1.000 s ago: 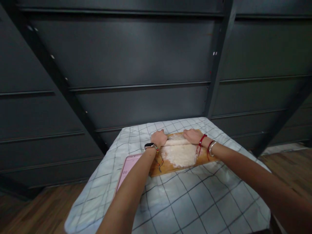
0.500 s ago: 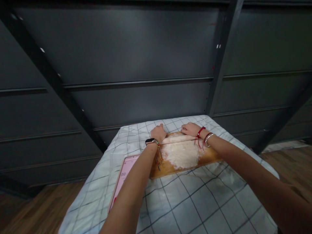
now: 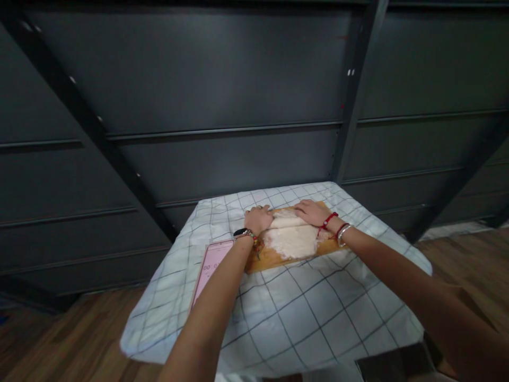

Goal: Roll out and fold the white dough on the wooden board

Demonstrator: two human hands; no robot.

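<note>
The left hand (image 3: pixel 258 218) and right hand (image 3: pixel 312 212) touch opposite ends of the roll (image 3: pixel 287 223); I cannot tell if clamped. Dough (image 3: pixel 292 242) lies nearer, on the board (image 3: pixel 265 261).

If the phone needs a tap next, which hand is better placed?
Probably the left hand: the phone lies on its side, partly hidden by the left forearm. The right hand is farther away and would likely have to reach across that arm.

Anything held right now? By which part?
The pale roll: left hand at its left end, right hand at its right; can't tell whether gripped or just pressed.
</note>
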